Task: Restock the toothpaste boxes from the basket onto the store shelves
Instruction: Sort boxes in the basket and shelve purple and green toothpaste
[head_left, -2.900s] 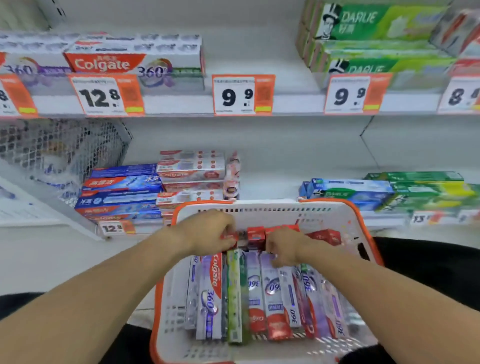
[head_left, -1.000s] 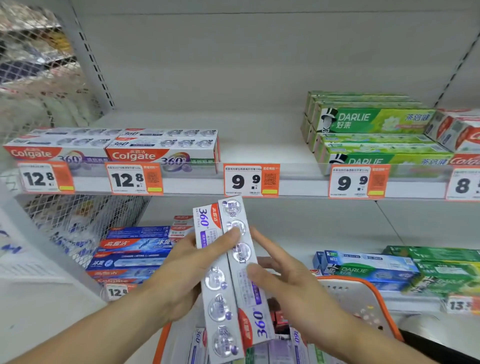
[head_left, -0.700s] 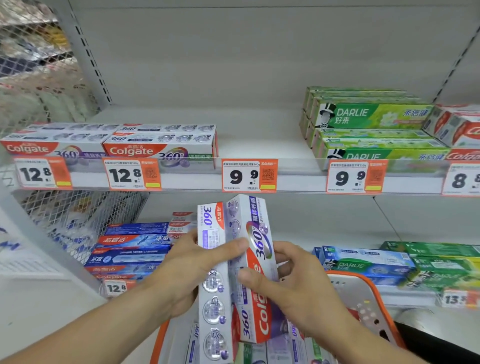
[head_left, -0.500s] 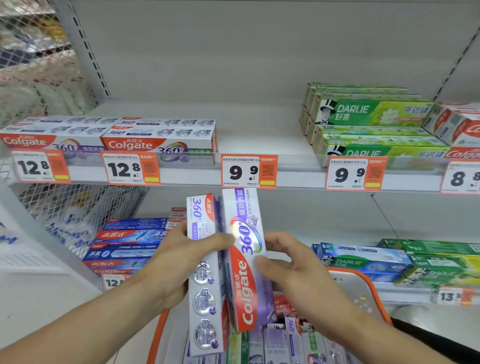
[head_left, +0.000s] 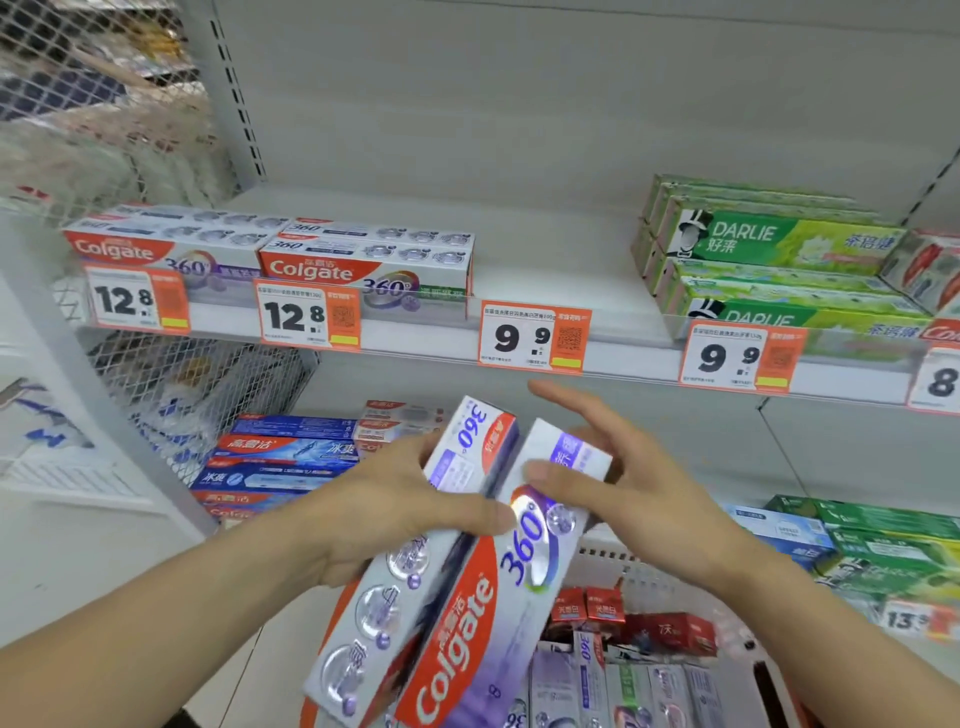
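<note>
Now, basket: white, perforated plastic with an orange rim, packed with upright toothpaste boxes and small red cartons.
Held boxes: two Colgate 360 boxes, glossy card, tilted side by side above the basket.
Left hand grip: thumb curled over both boxes, holding them.
Right hand grip: wide, fingers straight, thumb resting on the right box.
Upper shelf: Colgate stack left, green Darlie stack right, orange price tags along its edge.
Room: grey back panel, wire mesh left.
</note>
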